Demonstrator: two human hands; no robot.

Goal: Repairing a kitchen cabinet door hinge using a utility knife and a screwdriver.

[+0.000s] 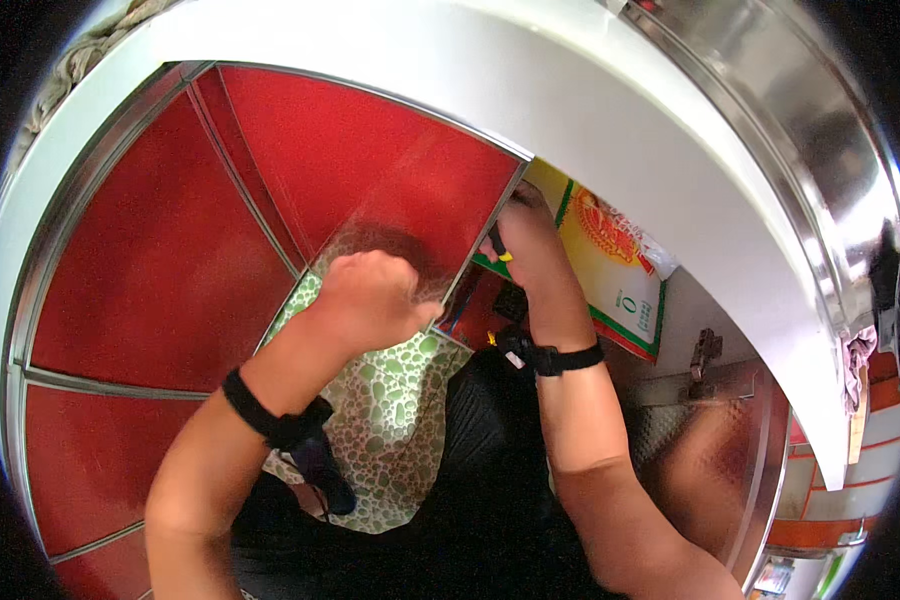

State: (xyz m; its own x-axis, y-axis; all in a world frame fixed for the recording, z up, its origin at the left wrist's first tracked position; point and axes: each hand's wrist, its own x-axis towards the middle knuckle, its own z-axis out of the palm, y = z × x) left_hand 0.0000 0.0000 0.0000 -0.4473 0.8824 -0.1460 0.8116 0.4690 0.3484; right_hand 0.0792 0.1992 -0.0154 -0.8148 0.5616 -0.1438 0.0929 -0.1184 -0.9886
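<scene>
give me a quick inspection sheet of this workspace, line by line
surface: green pebble-patterned floor, below a white counter
things at hand: red cabinet door; green-edged bag under the counter
clutter: greyish cloth at upper left
hands: left hand curled before the door, contents unclear; right hand between door edge and bag, a small black-and-yellow thing at it, grip unclear
cables: nothing clearly seen
surroundings: shiny metal thing at upper right

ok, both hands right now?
Left hand: fingers curled; can't tell if it holds anything.
Right hand: fingers mostly hidden; open or closed can't be told.
</scene>
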